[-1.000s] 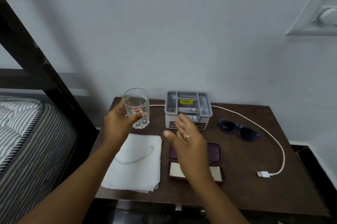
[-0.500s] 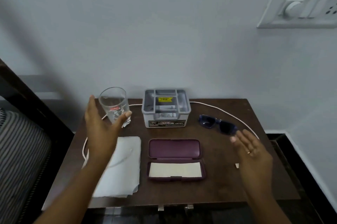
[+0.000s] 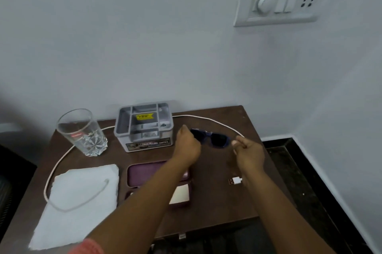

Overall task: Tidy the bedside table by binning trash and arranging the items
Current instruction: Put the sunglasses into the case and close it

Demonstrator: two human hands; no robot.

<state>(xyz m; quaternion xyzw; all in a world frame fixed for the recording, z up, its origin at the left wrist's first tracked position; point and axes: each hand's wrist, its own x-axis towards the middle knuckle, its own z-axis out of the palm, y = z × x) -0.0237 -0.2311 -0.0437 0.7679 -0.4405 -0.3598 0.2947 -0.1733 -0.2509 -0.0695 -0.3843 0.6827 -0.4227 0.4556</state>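
Just right of the grey organiser box on the bedside table, the left hand curls round one end of dark blue, dark-lensed sunglasses; the right hand pinches the other end.

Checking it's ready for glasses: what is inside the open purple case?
The case holds a pale insert in its near half; its far half looks bare. The left forearm hides the rest.

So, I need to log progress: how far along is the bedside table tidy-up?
Nothing looks finished. In hand: the left hand and right hand grip the sunglasses. Left: the glasses case lies open, the charging cable sprawls over the paper napkin.
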